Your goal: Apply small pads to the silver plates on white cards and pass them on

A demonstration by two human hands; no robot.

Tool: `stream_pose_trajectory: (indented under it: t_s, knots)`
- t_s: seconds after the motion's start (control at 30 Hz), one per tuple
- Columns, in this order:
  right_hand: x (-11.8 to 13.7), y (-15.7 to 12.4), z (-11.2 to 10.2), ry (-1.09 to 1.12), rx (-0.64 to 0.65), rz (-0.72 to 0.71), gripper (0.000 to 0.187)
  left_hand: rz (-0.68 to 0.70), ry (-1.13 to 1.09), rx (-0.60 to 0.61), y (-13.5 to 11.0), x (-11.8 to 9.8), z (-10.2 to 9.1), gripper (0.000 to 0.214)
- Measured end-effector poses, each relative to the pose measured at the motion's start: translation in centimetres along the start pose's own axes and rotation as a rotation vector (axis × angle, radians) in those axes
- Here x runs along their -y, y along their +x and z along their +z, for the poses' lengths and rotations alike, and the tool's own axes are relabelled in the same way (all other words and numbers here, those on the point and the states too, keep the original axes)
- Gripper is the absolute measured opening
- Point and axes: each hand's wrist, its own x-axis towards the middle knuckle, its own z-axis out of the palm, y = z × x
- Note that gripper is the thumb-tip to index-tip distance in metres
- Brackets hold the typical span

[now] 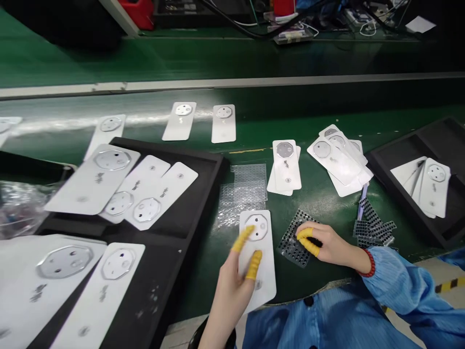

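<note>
Two fingers [253, 265] of my left hand [232, 291] grip a white card [263, 286]. My right hand [327, 245] pinches a black dotted sheet [292, 247].

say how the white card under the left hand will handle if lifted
The thin white rectangular card looks light and probably bends slightly, judging by its slim edge. Its smooth face, flat on the green mat, may slide when pushed. The silvery octagonal window could scratch easily.
</note>
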Motion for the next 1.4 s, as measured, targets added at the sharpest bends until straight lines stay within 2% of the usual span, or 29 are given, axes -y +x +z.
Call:
stream_pose_trajectory:
  t_s: [0.07, 0.1, 0.17, 0.23, 0.3, 0.4, 0.53, 0.7, 0.87, 0.93, 1.03, 1.17, 1.4]
  knots:
    - [0.1, 0.4, -1.0, 0.160, -0.046, 0.120, 0.009, -0.059, -0.129, -0.138, -1.7, -0.6, -0.5, 0.086]
    - [0.3, 0.7, -1.5, 0.231, -0.098, 0.161, 0.009, -0.083, -0.187, -0.172, -2.4, -1.0, -0.3, 0.092]
    - [1.6, 1.3, -2.3, 0.277, -0.253, 0.160, 0.006, -0.115, -0.261, -0.172, -3.6, -2.2, 1.1, 0.085]
    - [3.8, 1.8, -2.5, 0.131, -0.405, 0.041, 0.009, -0.117, -0.309, -0.129, -4.3, -3.3, 2.9, 0.070]
    - [6.3, 2.2, -2.2, -0.108, -0.455, -0.132, 0.020, -0.078, -0.351, -0.071, -4.7, -4.3, 4.6, 0.061]
    - [8.9, 2.7, -1.8, -0.260, -0.322, -0.263, 0.026, 0.048, -0.382, -0.010, -4.9, -4.9, 6.1, 0.055]
    - [9.4, 2.5, -2.3, -0.335, -0.171, -0.350, 0.031, 0.118, -0.328, 0.020, -5.2, -4.8, 6.6, 0.054]
    - [8.6, 2.0, -2.6, -0.331, -0.134, -0.341, 0.034, 0.154, -0.284, 0.028, -5.4, -4.7, 6.6, 0.055]
    - [8.4, 1.9, -1.9, -0.522, -0.185, -0.507, 0.024, 0.123, -0.267, 0.053, -5.5, -4.5, 6.6, 0.064]
    - [8.4, 1.8, -1.8, -0.589, -0.192, -0.508, 0.025, 0.088, -0.268, 0.060, -5.7, -4.3, 6.6, 0.069]
    - [8.3, 1.5, -1.9, -0.655, -0.181, -0.512, 0.025, 0.076, -0.292, 0.067, -5.8, -4.1, 6.6, 0.064]
    - [8.3, 1.1, -2.4, -0.680, -0.142, -0.509, 0.023, 0.114, -0.333, 0.080, -5.8, -4.3, 6.5, 0.060]
    - [8.5, 1.2, -2.9, -0.652, -0.089, -0.540, 0.023, 0.081, -0.299, 0.078, -5.9, -4.3, 6.4, 0.065]
